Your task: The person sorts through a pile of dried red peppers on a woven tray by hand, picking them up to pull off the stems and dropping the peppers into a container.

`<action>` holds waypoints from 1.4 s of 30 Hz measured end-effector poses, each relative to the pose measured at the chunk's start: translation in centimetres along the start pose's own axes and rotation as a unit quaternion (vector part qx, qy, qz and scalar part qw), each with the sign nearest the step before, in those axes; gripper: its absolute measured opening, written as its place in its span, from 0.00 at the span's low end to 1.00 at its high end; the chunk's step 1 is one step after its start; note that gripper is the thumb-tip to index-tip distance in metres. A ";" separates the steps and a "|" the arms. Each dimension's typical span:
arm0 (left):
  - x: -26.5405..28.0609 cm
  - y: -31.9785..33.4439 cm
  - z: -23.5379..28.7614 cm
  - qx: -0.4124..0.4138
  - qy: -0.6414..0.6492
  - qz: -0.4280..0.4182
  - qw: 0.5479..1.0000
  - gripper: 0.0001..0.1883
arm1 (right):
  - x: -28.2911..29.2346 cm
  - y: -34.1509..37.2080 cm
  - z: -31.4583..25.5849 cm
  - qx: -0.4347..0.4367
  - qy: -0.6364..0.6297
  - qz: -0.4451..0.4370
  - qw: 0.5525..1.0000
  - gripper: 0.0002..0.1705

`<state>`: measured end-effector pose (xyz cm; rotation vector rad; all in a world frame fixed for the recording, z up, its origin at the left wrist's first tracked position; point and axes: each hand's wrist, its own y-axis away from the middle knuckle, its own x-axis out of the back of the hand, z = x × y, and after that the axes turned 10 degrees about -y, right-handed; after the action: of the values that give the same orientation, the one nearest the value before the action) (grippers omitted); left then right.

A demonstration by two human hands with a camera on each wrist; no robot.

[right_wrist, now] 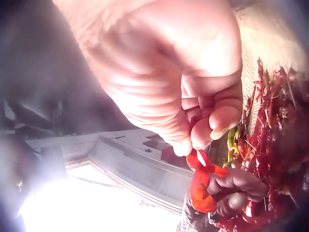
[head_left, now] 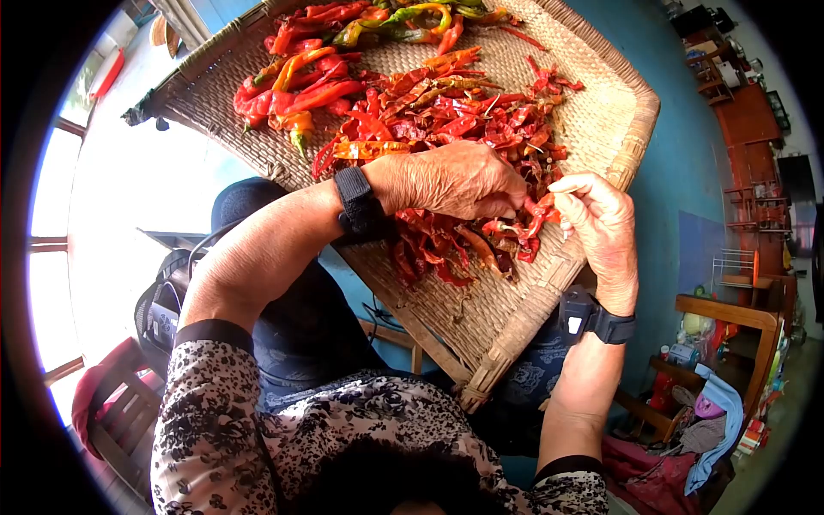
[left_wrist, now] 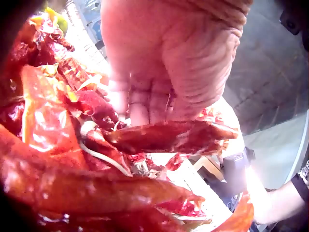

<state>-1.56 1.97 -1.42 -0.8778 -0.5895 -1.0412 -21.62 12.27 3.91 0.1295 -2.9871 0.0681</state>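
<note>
Dried red peppers [head_left: 463, 120] lie heaped on a woven tray [head_left: 601, 94]. My left hand [head_left: 455, 178] reaches over the heap from the left, its fingertips at a red pepper [head_left: 539, 209] near the tray's right side. That pepper's other end is pinched between the thumb and fingers of my right hand [head_left: 602, 227]. In the right wrist view the right hand [right_wrist: 169, 72] pinches the top of the orange-red pepper [right_wrist: 202, 191], with the left hand [right_wrist: 236, 188] curled beside it. The left wrist view shows the palm of the left hand [left_wrist: 174, 58] above loose peppers [left_wrist: 48, 121]; its fingertips are partly hidden.
Fresher red peppers [head_left: 318, 94] and green ones [head_left: 403, 26] lie at the tray's far side. A wooden chair [head_left: 129, 421] stands at lower left. Clothes [head_left: 717, 421] and wooden furniture [head_left: 730, 318] are at the right. The tray's near corner is close to my lap.
</note>
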 end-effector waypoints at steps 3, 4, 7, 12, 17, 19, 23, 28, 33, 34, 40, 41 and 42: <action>-0.4 0.3 -0.1 -0.028 -0.026 -0.020 0.999 0.08 | 0.4 0.1 -0.5 0.016 -0.006 0.021 1.000 0.05; -0.4 0.3 0.1 -0.032 -0.034 -0.031 0.998 0.09 | 0.6 0.2 -0.6 0.013 -0.016 0.022 1.000 0.06; -0.2 0.2 0.7 -0.035 -0.058 -0.058 0.996 0.11 | 0.7 0.3 -0.7 0.014 -0.014 0.027 0.999 0.06; -0.5 1.5 3.0 -0.030 -0.080 -0.144 0.986 0.15 | 0.7 0.3 -0.5 0.010 -0.006 0.021 1.000 0.05; -2.2 3.0 2.9 -0.071 -0.183 -0.100 0.975 0.18 | 0.8 0.3 -0.6 -0.001 0.003 0.026 1.000 0.05; -1.9 3.0 3.0 -0.038 -0.172 -0.135 0.975 0.13 | 0.7 0.3 -0.7 0.000 0.013 0.023 1.000 0.05; -1.8 2.7 2.9 -0.011 -0.214 -0.143 0.966 0.10 | 0.8 0.1 -0.4 -0.002 0.008 0.019 1.000 0.05; -1.2 2.2 2.8 -0.020 -0.147 -0.086 0.985 0.10 | 0.8 0.2 -0.2 0.013 0.012 0.034 0.999 0.05; -0.9 1.8 3.8 -0.006 -0.030 -0.032 0.999 0.10 | 2.0 0.0 0.1 0.054 -0.001 0.082 0.995 0.07; -1.1 1.8 4.4 -0.035 0.008 0.007 0.999 0.09 | 2.2 -0.1 0.2 0.072 -0.023 0.111 0.991 0.07; -3.9 3.8 7.1 -0.164 -0.184 -0.041 0.968 0.06 | 5.1 0.2 0.2 0.144 0.098 0.294 0.940 0.11; -4.4 4.2 7.1 -0.161 -0.184 -0.041 0.969 0.06 | 5.7 0.5 -0.2 0.138 0.178 0.344 0.912 0.11; -5.2 4.6 6.9 -0.166 -0.206 -0.054 0.963 0.05 | 6.7 0.7 0.1 0.148 0.191 0.360 0.901 0.11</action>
<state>0.42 11.33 -3.31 -1.3904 -0.8308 -1.0794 -28.29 12.43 4.80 -0.8558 -2.4459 0.5540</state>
